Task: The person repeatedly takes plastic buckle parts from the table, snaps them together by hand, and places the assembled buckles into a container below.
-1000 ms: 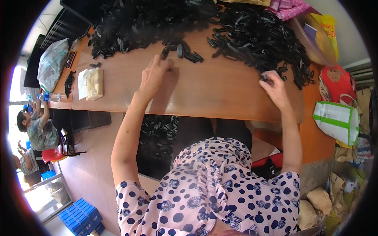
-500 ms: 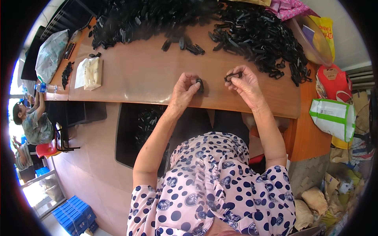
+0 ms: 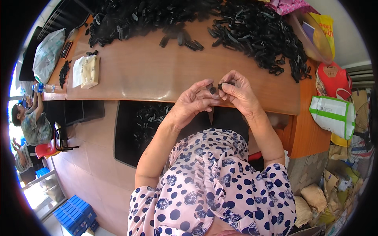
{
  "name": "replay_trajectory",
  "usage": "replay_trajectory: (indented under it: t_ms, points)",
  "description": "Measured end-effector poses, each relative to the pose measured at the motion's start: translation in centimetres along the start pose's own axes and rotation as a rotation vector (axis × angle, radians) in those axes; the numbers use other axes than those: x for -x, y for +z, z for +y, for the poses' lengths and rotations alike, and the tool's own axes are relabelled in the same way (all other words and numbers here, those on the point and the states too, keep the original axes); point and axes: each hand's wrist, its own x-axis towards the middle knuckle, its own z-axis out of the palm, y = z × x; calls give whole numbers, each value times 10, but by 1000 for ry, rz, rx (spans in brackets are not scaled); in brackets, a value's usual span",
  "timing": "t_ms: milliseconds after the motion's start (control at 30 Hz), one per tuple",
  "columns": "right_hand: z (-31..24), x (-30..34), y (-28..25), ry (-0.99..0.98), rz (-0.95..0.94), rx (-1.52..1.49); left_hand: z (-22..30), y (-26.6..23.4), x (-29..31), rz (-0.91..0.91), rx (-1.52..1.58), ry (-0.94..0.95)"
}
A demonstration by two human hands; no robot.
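Close together over the table's near edge, both hands pinch small black pieces. My left hand (image 3: 195,103) has a short black plastic part (image 3: 213,90) between thumb and fingertips. Just beside it, my right hand (image 3: 241,94) grips another black plastic part (image 3: 225,84), partly hidden by the thumb. The two parts are nearly touching; whether they meet I cannot tell. Beyond the hands, many like black parts lie heaped in a left pile (image 3: 138,19) and a right pile (image 3: 256,35). A few loose pieces (image 3: 193,44) lie between the piles.
On the brown table (image 3: 130,74) a tissue pack (image 3: 90,71) lies at left, near a plastic bottle (image 3: 48,88). A black tray (image 3: 125,145) of parts is below the edge. Bags (image 3: 332,114) and a plastic basin (image 3: 311,39) line the right. Another person (image 3: 35,122) sits far left.
My hands have come together, the left moving right and turning its palm, the right moving slightly left and down. The parts they hold are now side by side.
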Motion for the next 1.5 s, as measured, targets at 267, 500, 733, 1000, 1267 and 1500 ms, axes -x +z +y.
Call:
replay_trajectory:
  t_ms: [267, 500, 733, 1000, 1267, 1500]
  points:
    - [0, 7, 4, 55, -49, -116, -16, 4, -1, 109, -931, 357]
    - [0, 11, 6, 76, -54, -100, -14, 11, -3, 164, -1130, 577]
    - [-5, 12, 2, 131, -34, 79, -10, 7, 0, 169, -1353, 643]
    - [-12, 13, -8, 318, -36, 171, -5, 9, -2, 95, -1488, 717]
    - [-17, 5, -3, 270, -146, 105, -8, 18, -19, 165, -1079, 727]
    - [-3, 4, -7, 331, -374, 7, -6, 17, -26, 56, -257, 147]
